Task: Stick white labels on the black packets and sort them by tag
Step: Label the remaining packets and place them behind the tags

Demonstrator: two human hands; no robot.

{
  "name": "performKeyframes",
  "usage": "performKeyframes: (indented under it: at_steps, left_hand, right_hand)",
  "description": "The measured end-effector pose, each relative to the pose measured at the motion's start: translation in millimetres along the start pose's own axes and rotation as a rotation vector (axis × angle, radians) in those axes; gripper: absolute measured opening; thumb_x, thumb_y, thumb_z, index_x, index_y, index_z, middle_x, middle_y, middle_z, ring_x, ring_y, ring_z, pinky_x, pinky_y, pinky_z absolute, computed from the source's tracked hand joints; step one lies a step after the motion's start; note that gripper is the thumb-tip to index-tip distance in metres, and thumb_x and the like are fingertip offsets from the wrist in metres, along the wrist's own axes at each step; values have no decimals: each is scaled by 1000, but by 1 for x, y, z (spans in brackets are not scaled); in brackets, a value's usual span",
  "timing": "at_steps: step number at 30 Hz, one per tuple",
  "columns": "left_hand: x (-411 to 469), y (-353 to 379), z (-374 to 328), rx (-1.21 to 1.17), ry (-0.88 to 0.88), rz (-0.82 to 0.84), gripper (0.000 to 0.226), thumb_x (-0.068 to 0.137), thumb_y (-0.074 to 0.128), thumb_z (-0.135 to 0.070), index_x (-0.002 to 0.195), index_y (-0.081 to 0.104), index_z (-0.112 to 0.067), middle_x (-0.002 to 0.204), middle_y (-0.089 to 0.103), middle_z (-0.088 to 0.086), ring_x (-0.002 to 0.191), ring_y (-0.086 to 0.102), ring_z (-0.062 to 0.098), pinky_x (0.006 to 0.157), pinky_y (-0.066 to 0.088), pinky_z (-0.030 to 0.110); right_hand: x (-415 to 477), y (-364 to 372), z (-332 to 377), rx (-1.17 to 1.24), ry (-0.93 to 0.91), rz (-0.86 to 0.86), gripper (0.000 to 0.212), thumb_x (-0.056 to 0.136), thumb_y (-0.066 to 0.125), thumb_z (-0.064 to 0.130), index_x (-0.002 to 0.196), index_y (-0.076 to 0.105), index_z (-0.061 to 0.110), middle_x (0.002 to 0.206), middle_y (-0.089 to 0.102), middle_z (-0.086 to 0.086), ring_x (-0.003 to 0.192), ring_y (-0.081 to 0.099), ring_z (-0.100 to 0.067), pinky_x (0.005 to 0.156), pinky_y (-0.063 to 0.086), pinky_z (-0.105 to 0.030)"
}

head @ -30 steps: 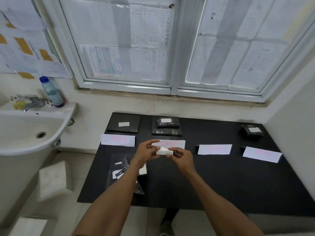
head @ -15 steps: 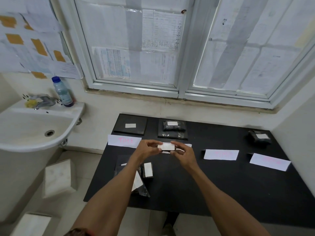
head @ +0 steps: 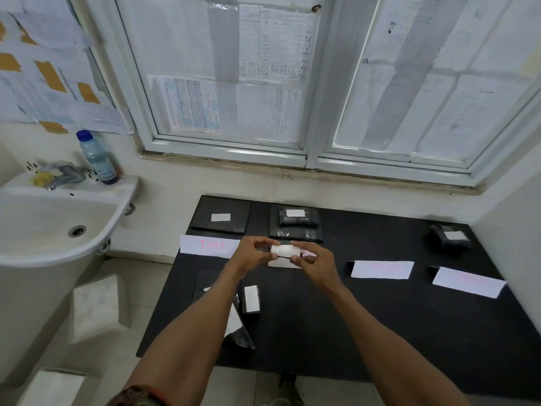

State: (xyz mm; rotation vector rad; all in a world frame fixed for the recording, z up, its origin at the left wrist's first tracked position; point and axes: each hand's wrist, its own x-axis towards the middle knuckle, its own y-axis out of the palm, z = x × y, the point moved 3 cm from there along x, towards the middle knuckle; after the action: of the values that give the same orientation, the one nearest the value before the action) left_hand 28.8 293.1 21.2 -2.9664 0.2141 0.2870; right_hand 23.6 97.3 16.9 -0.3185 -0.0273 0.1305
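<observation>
1. Step in hand: labelling. The left hand [head: 251,254] and right hand [head: 313,260] each pinch one end of a white label [head: 285,250], held above the surface [head: 351,332] toward its far edge.
2. Whether a packet lies behind the label cannot be told.
3. Next move, as judged: press the label flat; more black packets [head: 241,339] wait near the left edge.

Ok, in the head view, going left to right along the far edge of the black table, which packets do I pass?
First the flat labelled packet → then the stacked labelled packet, lying on another packet → last the lone labelled packet near the right wall.
</observation>
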Motion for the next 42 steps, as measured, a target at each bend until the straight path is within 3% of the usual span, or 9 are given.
performKeyframes:
  at_steps: [6,9,13,17,22,25,29,34,42]
  left_hand:
    - [41,3,5,42,-37,17,29,76,77,-6,103,74,-17,105,72,4,99,66,14,76,54,17]
    - [70,7,3,94,-39,30,28,77,75,-4,103,74,-14,103,73,3,97,67,12,75,54,16]
    - [127,11,1,315,-38,91,28,76,76,-9,104,75,-13,94,74,2,87,69,10,79,55,20]
    - [191,19,-10,570,-10,60,25,78,74,-11,101,76,-17,75,67,1,68,58,8,66,45,18]
    - [271,29,2,575,-84,-72,25,76,69,-8,98,76,-19,96,75,0,92,70,13,85,56,31]
    - [301,39,18,637,-113,-119,28,79,63,-8,102,75,-18,103,73,2,98,67,18,85,53,29]
    - [314,53,41,666,-106,-141,34,82,55,-2,108,72,-17,110,70,5,102,64,23,84,51,30]
    - [308,54,44,642,-155,-192,25,81,57,-7,98,66,-24,103,65,2,92,63,23,73,52,33]
    - [300,51,37,673,-212,-119,26,82,56,-8,103,69,-16,104,71,7,95,65,25,77,54,31]
  right_hand:
    - [38,-12,-12,-173,-82,30,35,81,73,5,115,68,13,117,62,2,101,64,-8,83,54,-16]
    - [65,-21,-25,-287,-64,38,28,81,74,12,109,70,10,101,66,5,86,64,-5,76,49,-4]
    - [114,-36,-42,-302,6,83,22,81,74,18,102,74,12,90,73,2,78,68,-6,74,55,-16]
    - [174,-50,-58,-305,64,58,20,78,77,20,97,76,14,79,73,4,69,66,-2,63,49,-11]
    - [256,-60,-86,-369,92,-1,15,77,75,18,92,74,18,84,71,7,76,64,-3,67,43,-4]
    - [282,-57,-115,-408,102,16,17,76,74,13,93,73,17,90,72,5,81,64,-6,78,47,-14]
    - [287,-52,-149,-497,92,70,35,76,72,4,110,71,14,111,69,-3,103,63,-18,98,43,-23]
    - [289,-52,-151,-501,77,83,39,73,72,-1,110,70,12,110,66,-5,101,61,-19,94,40,-19]
    - [291,-43,-146,-534,173,130,30,77,63,-7,103,71,5,108,63,-14,98,61,-27,88,46,-23]
